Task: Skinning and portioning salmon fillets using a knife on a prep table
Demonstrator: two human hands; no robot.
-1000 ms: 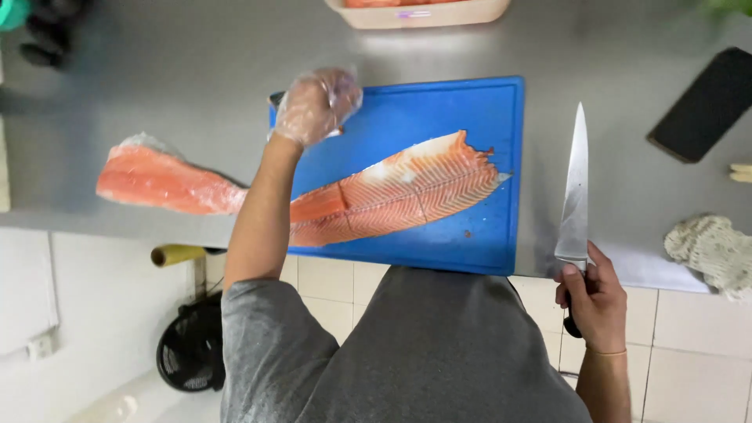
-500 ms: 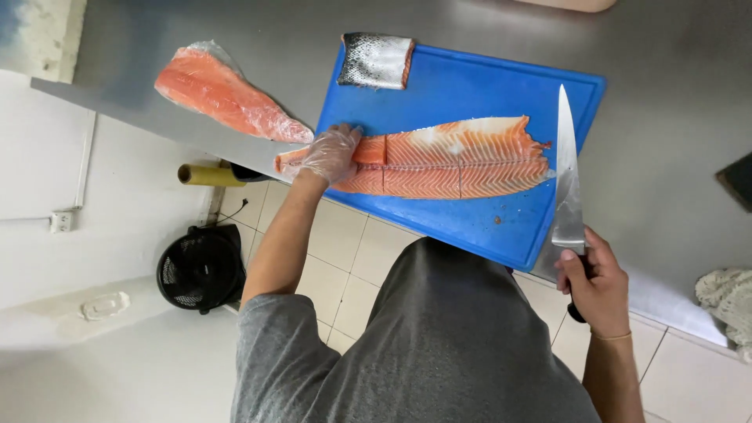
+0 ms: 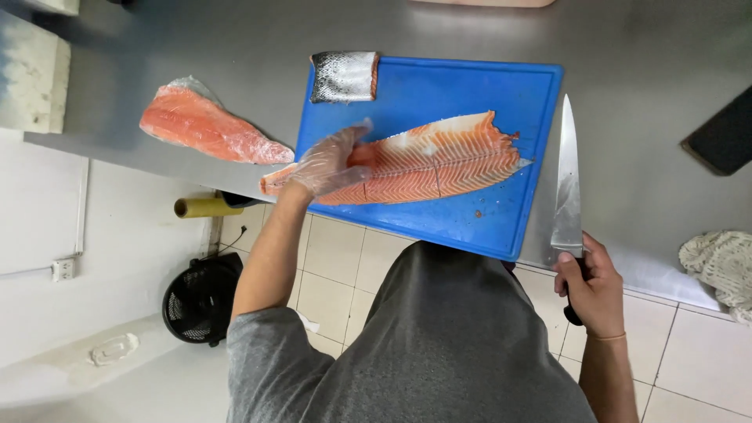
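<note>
A long orange salmon fillet [image 3: 439,160] lies across the blue cutting board [image 3: 470,86]. My left hand [image 3: 329,163], in a clear plastic glove, rests flat on the fillet's tail end. A large chef's knife [image 3: 567,180] lies with its blade pointing away on the steel counter to the right of the board, and my right hand [image 3: 591,282] grips its black handle. A cut piece of salmon, silver skin up [image 3: 343,76], sits on the board's far left corner.
A second salmon piece wrapped in clear film [image 3: 207,125] lies on the steel counter [image 3: 642,117] left of the board. A white cloth [image 3: 721,266] sits at the right edge, a black flat object [image 3: 724,141] beyond it. A black fan [image 3: 200,298] stands on the floor.
My left hand came back from the board's far corner, leaving the skin-up piece there, and settled on the fillet's tail end. The right hand keeps holding the knife beside the board.
</note>
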